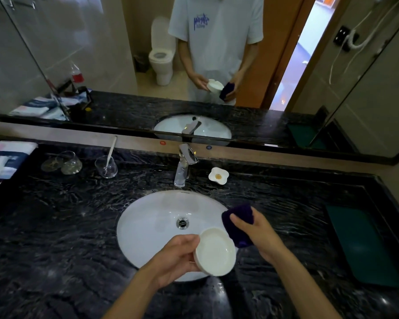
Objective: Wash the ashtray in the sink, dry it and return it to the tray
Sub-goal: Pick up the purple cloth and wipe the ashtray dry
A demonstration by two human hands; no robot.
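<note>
The left hand (177, 256) is nearest, fingers curled round the rim of the ashtray (215, 252), thumb over the near edge, holding it tilted above the front of the sink (152, 217). The ashtray is a shallow, round white dish, probably ceramic or melamine: stiff, fairly light, and likely slick if wet, so a grip across the rim with fingers underneath looks safer than a pinch on one edge; if ceramic, it would chip against the stone counter (67, 226). The right hand (253, 229) clutches a dark purple cloth (237, 221) just beside the dish, touching its far rim. No water shows at the tap (184, 164), so this seems to be the drying step. A dark green tray (364, 245) lies well apart to the right.
</note>
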